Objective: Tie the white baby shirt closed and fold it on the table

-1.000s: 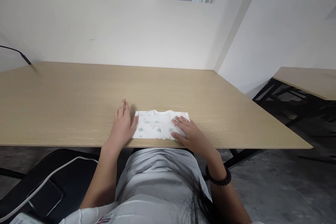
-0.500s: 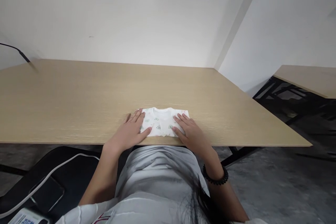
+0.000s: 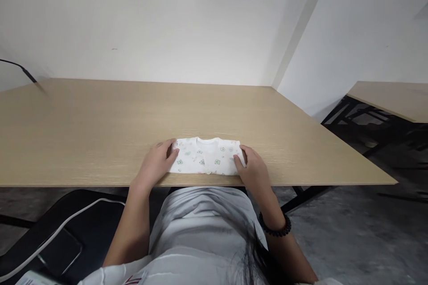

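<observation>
A small white baby shirt [image 3: 207,156], printed with little green and pink figures, lies folded into a flat wide strip near the table's front edge. Its round neckline faces away from me. My left hand [image 3: 155,162] grips the strip's left end, thumb on top and fingers curled round the side. At the right end, my right hand [image 3: 253,167] holds the cloth in the same way, with its thumb on the upper face. The fingertips under both ends are partly hidden.
The shirt rests on a light wooden table [image 3: 133,111] against a white wall. A black cable [image 3: 26,72] is at the far left. Below left stands a black chair [image 3: 90,227] with a white cord [image 3: 63,225] across it. Another table [image 3: 394,98] is at the right.
Both hands have moved outward from lying flat on the shirt to its left and right ends, where the fingers now curl round the edges. More of the print shows.
</observation>
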Demonstrator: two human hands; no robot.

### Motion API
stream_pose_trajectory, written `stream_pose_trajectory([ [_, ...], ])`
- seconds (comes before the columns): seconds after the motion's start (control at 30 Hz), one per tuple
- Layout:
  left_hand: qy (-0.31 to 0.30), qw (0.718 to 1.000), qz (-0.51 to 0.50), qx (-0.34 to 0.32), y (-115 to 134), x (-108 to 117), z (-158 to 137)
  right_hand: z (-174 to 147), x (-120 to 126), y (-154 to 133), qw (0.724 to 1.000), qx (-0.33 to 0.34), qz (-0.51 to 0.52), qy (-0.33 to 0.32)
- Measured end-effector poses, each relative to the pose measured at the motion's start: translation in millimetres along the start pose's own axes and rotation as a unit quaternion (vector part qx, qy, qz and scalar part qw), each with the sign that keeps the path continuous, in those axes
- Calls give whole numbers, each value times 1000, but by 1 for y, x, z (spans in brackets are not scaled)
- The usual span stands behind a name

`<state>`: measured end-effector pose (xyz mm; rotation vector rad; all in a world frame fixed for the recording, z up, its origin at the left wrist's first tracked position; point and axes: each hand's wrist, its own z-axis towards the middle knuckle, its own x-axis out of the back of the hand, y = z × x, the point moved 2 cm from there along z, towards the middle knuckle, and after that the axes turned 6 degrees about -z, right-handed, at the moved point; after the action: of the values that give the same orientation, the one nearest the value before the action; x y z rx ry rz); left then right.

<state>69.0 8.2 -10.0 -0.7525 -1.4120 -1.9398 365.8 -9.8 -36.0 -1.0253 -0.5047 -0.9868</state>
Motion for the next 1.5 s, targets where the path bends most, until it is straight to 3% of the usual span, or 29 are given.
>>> stream_pose_trajectory([
  [0.13,0,989,-148,-5,-3,-3,0,1,1,2,999,2,12,-37],
  [0.4,-79,955,-287,5,1,8,-15,2,8,21,987,31,126,-91],
  [0.57,-19,971,-230,70,2,5,-12,1,9,24,982,50,147,-104],
  [0.7,12,971,-234,54,3,2,-8,1,11,22,985,52,137,-94],
  [0.83,63,946,-316,40,2,3,-7,0,15,17,989,53,116,-81],
  [1.0,96,916,-381,81,3,7,-8,-2,16,16,989,60,117,-73],
  [1.17,124,926,-344,89,-4,4,-3,-4,14,20,992,76,91,-48],
  [1.33,56,972,-221,56,-13,-4,3,-3,12,23,993,97,58,-44],
  [1.5,36,986,-159,35,-8,-3,7,-4,9,21,992,115,0,-58],
])
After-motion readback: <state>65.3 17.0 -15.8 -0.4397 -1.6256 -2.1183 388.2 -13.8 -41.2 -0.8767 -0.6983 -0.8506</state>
